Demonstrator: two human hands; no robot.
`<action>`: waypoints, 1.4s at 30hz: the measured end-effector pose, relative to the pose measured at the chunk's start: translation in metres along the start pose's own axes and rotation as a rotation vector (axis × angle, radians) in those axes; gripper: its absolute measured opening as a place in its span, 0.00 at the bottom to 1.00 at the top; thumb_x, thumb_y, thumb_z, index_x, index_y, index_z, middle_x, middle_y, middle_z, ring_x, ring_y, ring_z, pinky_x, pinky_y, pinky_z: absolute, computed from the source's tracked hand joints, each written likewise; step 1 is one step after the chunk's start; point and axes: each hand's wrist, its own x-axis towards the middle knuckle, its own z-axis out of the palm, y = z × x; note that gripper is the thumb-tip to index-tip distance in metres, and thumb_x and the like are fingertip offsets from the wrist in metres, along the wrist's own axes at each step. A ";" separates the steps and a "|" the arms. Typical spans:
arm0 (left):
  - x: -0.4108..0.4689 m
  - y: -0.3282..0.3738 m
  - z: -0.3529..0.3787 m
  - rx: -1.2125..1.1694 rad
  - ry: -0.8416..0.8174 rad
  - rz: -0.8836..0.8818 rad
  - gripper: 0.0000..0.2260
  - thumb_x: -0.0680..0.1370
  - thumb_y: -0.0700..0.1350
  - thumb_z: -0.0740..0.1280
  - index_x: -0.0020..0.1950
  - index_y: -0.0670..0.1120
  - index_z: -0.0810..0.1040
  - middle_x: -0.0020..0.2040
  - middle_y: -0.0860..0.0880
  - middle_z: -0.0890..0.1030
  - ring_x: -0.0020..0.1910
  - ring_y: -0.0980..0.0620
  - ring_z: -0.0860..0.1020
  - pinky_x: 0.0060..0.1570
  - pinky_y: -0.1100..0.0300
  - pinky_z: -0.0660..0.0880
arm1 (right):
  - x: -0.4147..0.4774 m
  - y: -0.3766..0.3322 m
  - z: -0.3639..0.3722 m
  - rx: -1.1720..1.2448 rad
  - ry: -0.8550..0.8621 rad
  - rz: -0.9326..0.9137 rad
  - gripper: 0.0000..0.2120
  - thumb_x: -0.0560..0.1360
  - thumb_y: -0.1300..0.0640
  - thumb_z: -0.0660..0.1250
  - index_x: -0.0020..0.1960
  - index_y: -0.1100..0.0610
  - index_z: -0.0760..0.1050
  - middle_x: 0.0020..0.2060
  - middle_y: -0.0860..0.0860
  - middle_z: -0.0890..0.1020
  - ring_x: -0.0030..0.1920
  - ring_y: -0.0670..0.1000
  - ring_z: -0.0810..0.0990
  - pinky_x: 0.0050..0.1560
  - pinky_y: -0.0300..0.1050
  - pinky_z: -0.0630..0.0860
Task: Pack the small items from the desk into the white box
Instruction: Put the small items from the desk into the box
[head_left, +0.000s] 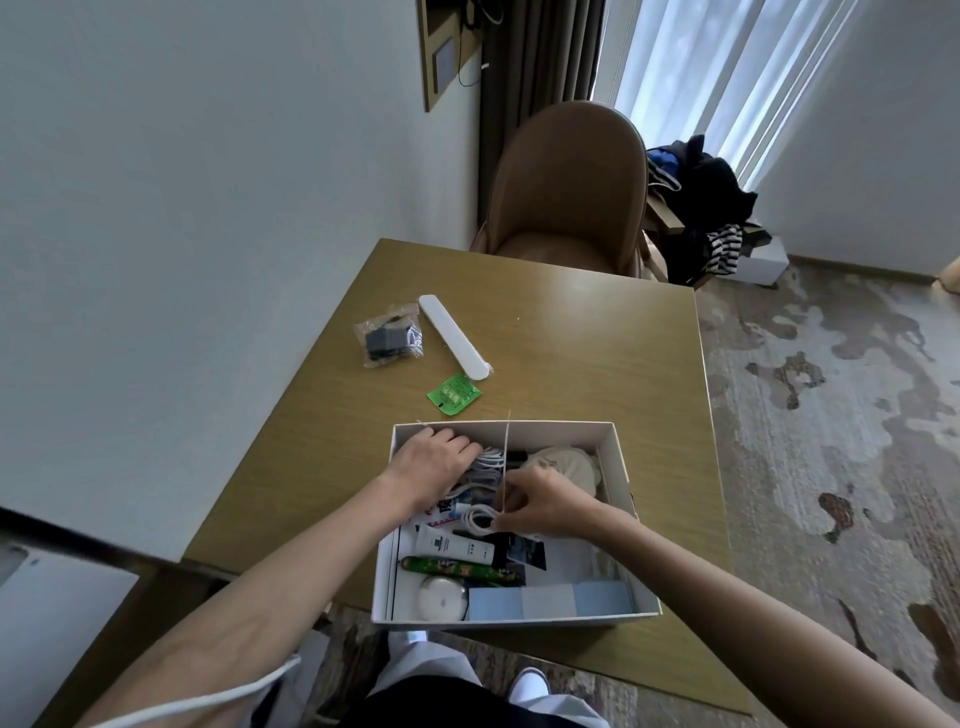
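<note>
So the thing in hand right now is a coiled white cable (475, 519). It sits inside the white cardboard box (621, 467), about midway along and right by the thin card divider (506, 452). Cables like this weigh nothing and are floppy but springy, so my guess is the loops will pop open the moment you let go. Best to pinch across the whole coil where the loops stack, not one strand.

That's pretty much what the right hand (545, 506) is doing: wrist bent in from the right, thumb and fingertips closed on the coil's edge. The left hand (431, 462) is palm down over a bundle of white cables (485, 460) in the far-left corner, fingers bent down into them. The tips are hidden, so I can't tell if it's gripping or just pressing them down.

Not yet packed, out on the wooden worktop (597, 338):
- a crinkly green foil sachet (453, 396): light and slippery, pick it up by an edge
- a long white plastic case (454, 338): stiff, grab it mid-length
- a clear plastic bag with a dark gadget inside (389, 339): slick bag, take it around the lump
</note>
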 end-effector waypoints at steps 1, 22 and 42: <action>0.002 -0.001 -0.001 0.007 -0.002 0.033 0.15 0.77 0.40 0.62 0.63 0.48 0.71 0.56 0.50 0.78 0.53 0.48 0.76 0.49 0.55 0.74 | 0.000 -0.002 0.006 -0.013 -0.024 -0.014 0.11 0.70 0.49 0.75 0.48 0.53 0.78 0.43 0.50 0.84 0.43 0.50 0.83 0.45 0.50 0.83; -0.045 -0.057 -0.014 -0.568 0.458 -0.278 0.10 0.77 0.35 0.63 0.55 0.44 0.79 0.50 0.49 0.81 0.44 0.58 0.77 0.40 0.65 0.79 | 0.028 -0.026 0.014 -0.256 0.387 -0.236 0.12 0.71 0.45 0.72 0.41 0.54 0.77 0.38 0.47 0.82 0.37 0.49 0.77 0.35 0.44 0.71; 0.025 -0.152 0.056 -0.733 -0.014 -0.458 0.11 0.79 0.42 0.61 0.61 0.50 0.74 0.56 0.53 0.75 0.52 0.57 0.73 0.49 0.63 0.74 | 0.192 -0.032 -0.064 -0.382 0.091 0.038 0.22 0.74 0.63 0.66 0.68 0.53 0.73 0.62 0.53 0.79 0.61 0.56 0.77 0.57 0.52 0.77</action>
